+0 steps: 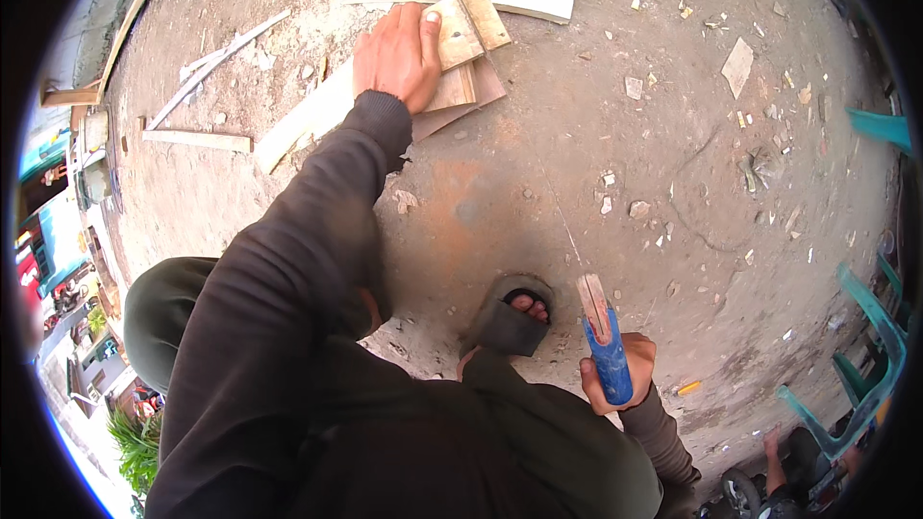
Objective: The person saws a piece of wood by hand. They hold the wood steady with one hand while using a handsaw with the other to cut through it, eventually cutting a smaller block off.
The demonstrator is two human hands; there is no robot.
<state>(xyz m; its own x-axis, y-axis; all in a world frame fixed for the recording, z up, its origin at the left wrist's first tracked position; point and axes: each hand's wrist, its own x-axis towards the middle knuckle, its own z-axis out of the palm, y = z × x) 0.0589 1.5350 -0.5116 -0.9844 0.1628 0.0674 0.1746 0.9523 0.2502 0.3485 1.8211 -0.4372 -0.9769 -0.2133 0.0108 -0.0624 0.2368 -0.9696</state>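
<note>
On dusty ground, the left hand [396, 53] presses flat on wood scraps [463, 38] far ahead; the right hand [615, 375] grips a blue-handled saw [606, 351], blade pointing toward them.

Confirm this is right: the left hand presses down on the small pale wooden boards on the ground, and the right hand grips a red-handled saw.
Not quite. In the head view the handle of the saw in the right hand is blue, not red. The rest holds: the left hand presses down on the small pale wooden boards on the ground.

Soft, even daylight falls on the dusty ground [577, 163] with only faint shadows, while the fisheye bends edges toward a black rim and detail stays sharp centrally.
</note>
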